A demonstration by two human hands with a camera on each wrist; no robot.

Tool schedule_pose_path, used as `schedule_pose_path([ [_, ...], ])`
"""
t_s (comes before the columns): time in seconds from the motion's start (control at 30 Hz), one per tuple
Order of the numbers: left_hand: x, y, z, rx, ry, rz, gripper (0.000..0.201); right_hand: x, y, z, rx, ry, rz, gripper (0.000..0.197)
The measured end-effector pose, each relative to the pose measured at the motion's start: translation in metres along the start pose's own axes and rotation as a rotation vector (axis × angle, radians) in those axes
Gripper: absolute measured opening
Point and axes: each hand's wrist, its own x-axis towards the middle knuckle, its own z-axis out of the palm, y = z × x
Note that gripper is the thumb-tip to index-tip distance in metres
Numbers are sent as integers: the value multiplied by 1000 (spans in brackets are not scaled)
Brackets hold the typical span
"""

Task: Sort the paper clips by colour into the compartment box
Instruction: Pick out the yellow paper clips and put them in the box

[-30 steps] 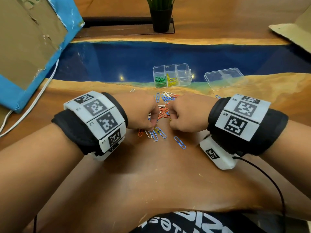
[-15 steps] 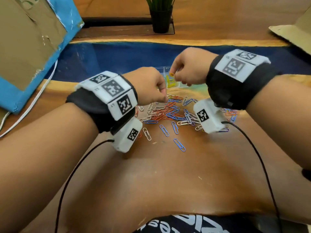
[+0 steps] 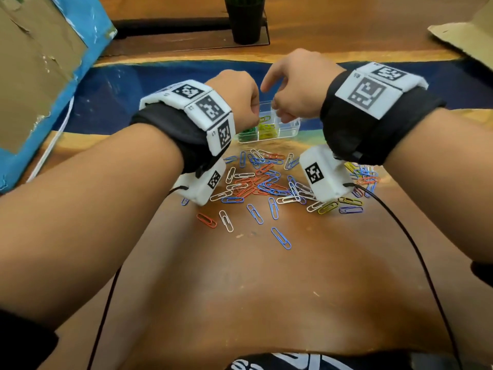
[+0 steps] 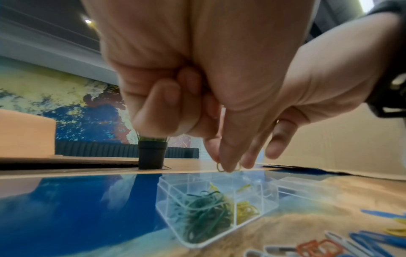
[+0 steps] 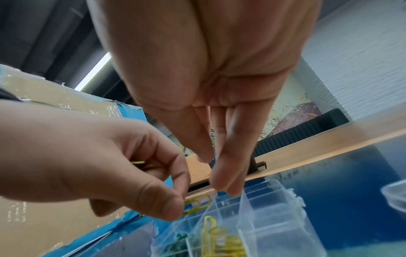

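Observation:
The clear compartment box [image 3: 289, 127] stands beyond a loose pile of paper clips [image 3: 266, 182] in blue, orange, white and yellow. Green clips [image 4: 204, 212] fill one compartment and yellow clips [image 4: 246, 210] the one beside it. Both hands hover just over the box. My left hand [image 3: 254, 113] pinches a yellow clip [image 5: 197, 203] between thumb and forefinger, with more yellow wire showing inside its curled fingers. My right hand [image 5: 219, 173] points straight fingers down over the yellow compartment and holds nothing. One yellow clip [image 5: 208, 226] stands on end there.
A black plant pot [image 3: 245, 25] stands behind the box. A blue-edged cardboard panel [image 3: 40, 62] leans at the left and more cardboard [image 3: 466, 36] lies at the far right. The box's clear lid [image 5: 395, 194] lies to the right. Cables trail from both wrist cameras.
Both hands rose from the clip pile and moved forward over the box. The right hand, which pinched something small half a second ago, now has straight, empty fingers.

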Motion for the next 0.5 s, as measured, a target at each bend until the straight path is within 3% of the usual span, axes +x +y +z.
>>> schedule_pose_path([
  [0.27, 17, 18, 2, 89, -61, 92, 8, -12, 20, -6, 28, -8, -3, 34],
  [0.5, 22, 29, -2, 87, -135, 138, 22, -24, 36, -11, 12, 0, 25, 28],
])
